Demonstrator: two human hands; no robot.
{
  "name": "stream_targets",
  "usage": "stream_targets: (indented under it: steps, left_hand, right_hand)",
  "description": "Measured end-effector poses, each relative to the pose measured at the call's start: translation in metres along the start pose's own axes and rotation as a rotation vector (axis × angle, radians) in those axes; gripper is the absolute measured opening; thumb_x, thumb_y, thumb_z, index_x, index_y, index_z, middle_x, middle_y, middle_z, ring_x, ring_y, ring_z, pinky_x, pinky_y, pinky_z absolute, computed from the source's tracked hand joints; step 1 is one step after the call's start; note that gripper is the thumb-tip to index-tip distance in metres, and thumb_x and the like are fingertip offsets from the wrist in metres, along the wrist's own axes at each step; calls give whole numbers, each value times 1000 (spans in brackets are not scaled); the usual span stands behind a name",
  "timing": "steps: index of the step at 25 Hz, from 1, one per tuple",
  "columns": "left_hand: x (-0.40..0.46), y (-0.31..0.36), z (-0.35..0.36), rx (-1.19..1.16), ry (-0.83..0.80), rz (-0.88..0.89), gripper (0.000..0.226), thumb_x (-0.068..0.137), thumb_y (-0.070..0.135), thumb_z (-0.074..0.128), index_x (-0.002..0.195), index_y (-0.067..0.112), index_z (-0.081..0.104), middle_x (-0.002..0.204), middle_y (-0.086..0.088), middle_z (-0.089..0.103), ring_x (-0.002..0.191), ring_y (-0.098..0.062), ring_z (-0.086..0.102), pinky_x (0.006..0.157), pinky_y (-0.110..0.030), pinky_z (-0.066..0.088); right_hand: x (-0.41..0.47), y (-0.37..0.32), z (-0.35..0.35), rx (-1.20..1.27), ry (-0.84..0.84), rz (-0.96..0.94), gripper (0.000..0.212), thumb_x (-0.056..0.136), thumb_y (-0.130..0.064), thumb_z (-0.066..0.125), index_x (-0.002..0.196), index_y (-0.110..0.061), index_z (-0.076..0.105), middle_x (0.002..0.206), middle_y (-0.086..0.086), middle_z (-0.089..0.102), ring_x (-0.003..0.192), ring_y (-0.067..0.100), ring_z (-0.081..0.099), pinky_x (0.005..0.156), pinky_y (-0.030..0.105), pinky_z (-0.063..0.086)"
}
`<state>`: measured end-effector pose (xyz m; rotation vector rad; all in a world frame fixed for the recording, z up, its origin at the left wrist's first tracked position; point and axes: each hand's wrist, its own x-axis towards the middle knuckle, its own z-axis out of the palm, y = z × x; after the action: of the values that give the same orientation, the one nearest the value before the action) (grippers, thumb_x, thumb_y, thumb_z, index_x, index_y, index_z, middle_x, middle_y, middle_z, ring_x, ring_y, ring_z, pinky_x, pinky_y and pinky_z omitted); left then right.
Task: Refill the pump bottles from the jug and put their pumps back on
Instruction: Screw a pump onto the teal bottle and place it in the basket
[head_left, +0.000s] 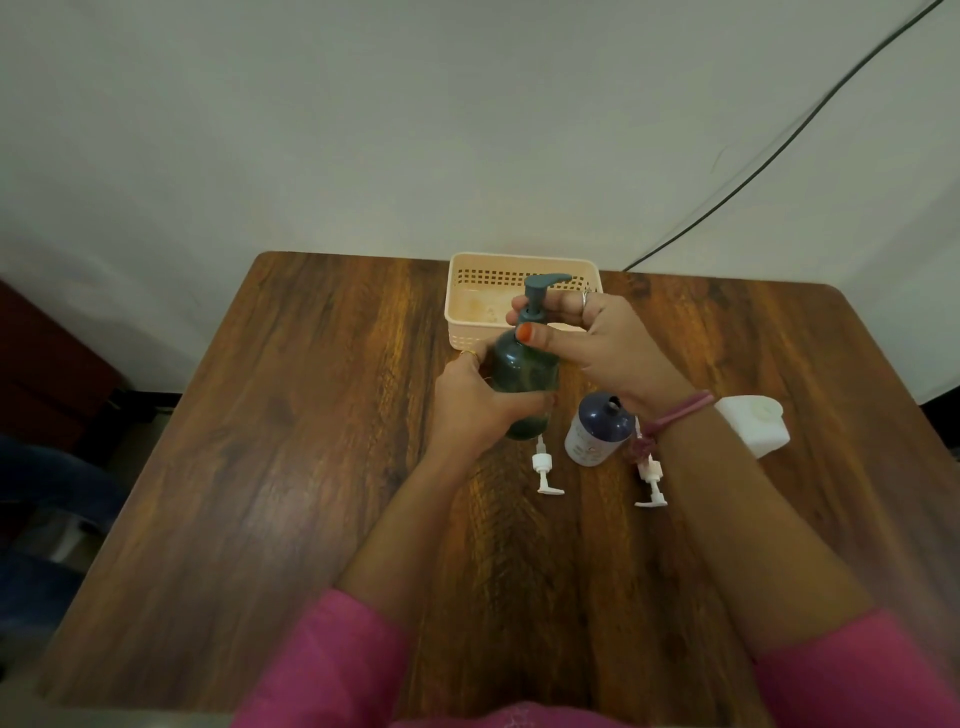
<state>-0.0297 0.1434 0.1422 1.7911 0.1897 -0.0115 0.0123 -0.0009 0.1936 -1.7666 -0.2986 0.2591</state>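
While hands hold one green bottle (524, 379), two white pumps (544, 470) loose

Dim, even indoor light, source not visible to me. I note soft sheen on table (291, 415), faint shadows. Corners darkened, wide-angle bending at edges. Overall soft, slight blur throughout.

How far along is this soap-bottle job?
Somewhere in the middle, it seems. In hand: the left hand holds the green bottle while the right hand pinches the collar of its pump. Left: the navy-topped bottle stands open, and two white pumps lie loose on the table. The white jug sits at the right.
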Motion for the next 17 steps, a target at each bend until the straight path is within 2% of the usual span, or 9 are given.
stream_targets:
  steps: [2, 4, 6, 8, 10, 11, 14, 17]
  left_hand:
    - [1, -1, 1, -9, 30, 2, 73, 60, 20, 88, 126, 15, 56, 116, 3, 65, 107, -14, 61, 89, -36, 55]
    - [2, -2, 1, -8, 49, 13, 74, 58, 20, 89, 125, 15, 57, 114, 2, 66, 106, -14, 62, 89, -37, 56]
    - [1, -3, 0, -16, 43, 3, 75, 58, 20, 89, 125, 15, 56, 115, 2, 66, 106, -14, 62, 88, -37, 56]
    - [1, -4, -4, -4, 3, -21, 75, 60, 20, 88, 126, 17, 55, 117, 3, 64, 108, -14, 60, 89, -35, 55]
    - [4, -5, -8, 29, -57, -40, 74, 61, 20, 87, 127, 17, 54, 118, 4, 63, 109, -13, 59, 89, -32, 54]
    - [5, -5, -9, 36, -75, -43, 73, 61, 20, 87, 127, 17, 54, 118, 4, 63, 109, -13, 59, 89, -32, 54]
    - [4, -7, -5, 12, -15, -35, 72, 60, 19, 87, 125, 16, 57, 114, 4, 64, 106, -12, 60, 85, -28, 54]
    - [5, -10, 1, -4, 87, -4, 69, 60, 18, 88, 123, 15, 60, 111, 4, 66, 103, -12, 63, 69, -15, 54]
  right_hand:
    - [-1, 10, 22, -195, 269, -36, 43, 77, -37, 74, 116, -19, 66, 109, -9, 69, 110, 12, 60, 96, 46, 49]
    - [-4, 20, 38, -364, 429, -82, 52, 72, -54, 68, 115, -24, 67, 110, -10, 69, 113, 14, 58, 99, 50, 44]
    - [-4, 16, 33, -357, 410, -89, 50, 75, -48, 71, 117, -21, 66, 113, -7, 68, 114, 13, 57, 98, 41, 46]
    - [-1, 4, 16, -174, 165, 15, 47, 78, -31, 75, 121, -17, 62, 117, -5, 66, 114, 10, 57, 92, 28, 51]
    - [-1, -1, 3, -61, -67, 69, 44, 81, -20, 72, 123, -15, 60, 118, -5, 65, 115, 6, 57, 92, 28, 52]
    - [0, 0, 2, -49, -98, 61, 40, 82, -18, 70, 121, -15, 61, 118, -4, 65, 114, 6, 57, 93, 30, 51]
    - [0, 11, 21, -157, 110, -21, 31, 86, -19, 68, 116, -15, 64, 116, -2, 66, 113, 10, 58, 96, 37, 50]
    - [-1, 26, 44, -241, 336, -91, 32, 84, -28, 70, 114, -18, 66, 113, -2, 68, 112, 12, 59, 101, 46, 45]
